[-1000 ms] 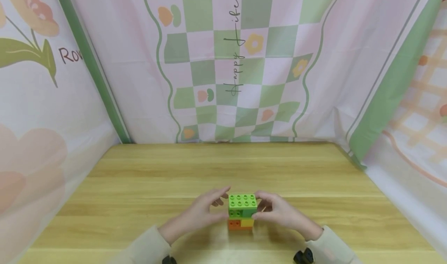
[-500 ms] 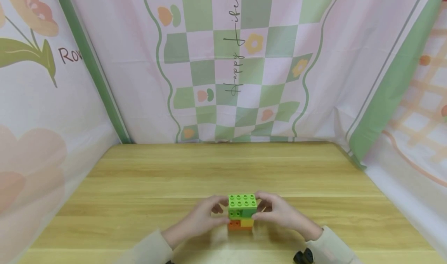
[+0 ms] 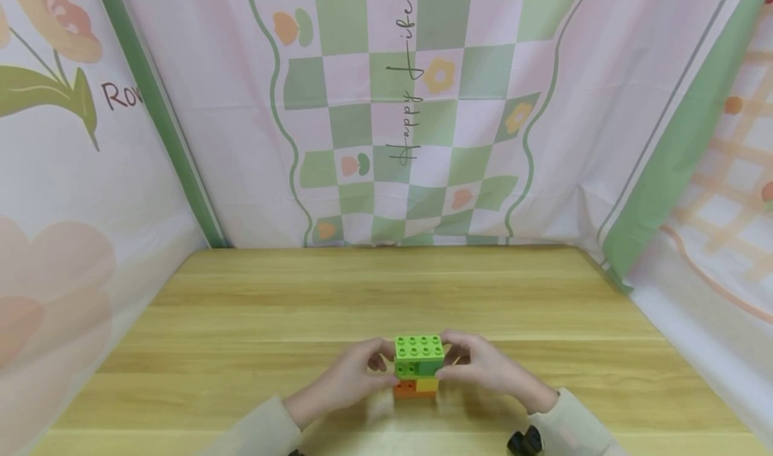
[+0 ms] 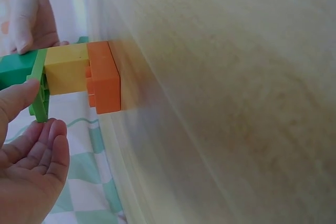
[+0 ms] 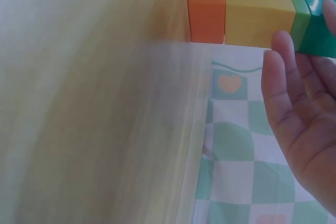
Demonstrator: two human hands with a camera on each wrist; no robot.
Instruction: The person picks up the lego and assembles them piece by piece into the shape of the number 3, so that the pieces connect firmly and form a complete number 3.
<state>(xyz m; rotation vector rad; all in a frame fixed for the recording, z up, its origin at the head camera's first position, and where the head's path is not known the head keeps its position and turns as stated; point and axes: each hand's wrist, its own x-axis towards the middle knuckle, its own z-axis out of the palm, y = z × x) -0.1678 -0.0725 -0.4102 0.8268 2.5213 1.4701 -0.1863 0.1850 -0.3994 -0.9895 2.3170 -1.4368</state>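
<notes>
A small tower of toy building blocks stands on the wooden table in front of me. Its base is an orange block (image 4: 106, 80), with a yellow block (image 5: 257, 11) on the right half. Over that lies a light green plate (image 4: 40, 85), then a dark green block (image 3: 431, 368) on the right, capped by a studded light green block (image 3: 419, 346). My left hand (image 3: 345, 379) pinches the left end of the middle plate between thumb and fingers. My right hand (image 3: 483, 370) grips the dark green block from the right, thumb in front and fingers behind.
The wooden table (image 3: 386, 288) stretches away to a hanging cloth (image 3: 398, 107) with green checks. Printed cloth also hangs along the left and right sides. A black device (image 3: 525, 442) sits at my right cuff.
My left hand's raised fingers have come down and closed on the middle plate's left end. The right hand and the tower have stayed in place.
</notes>
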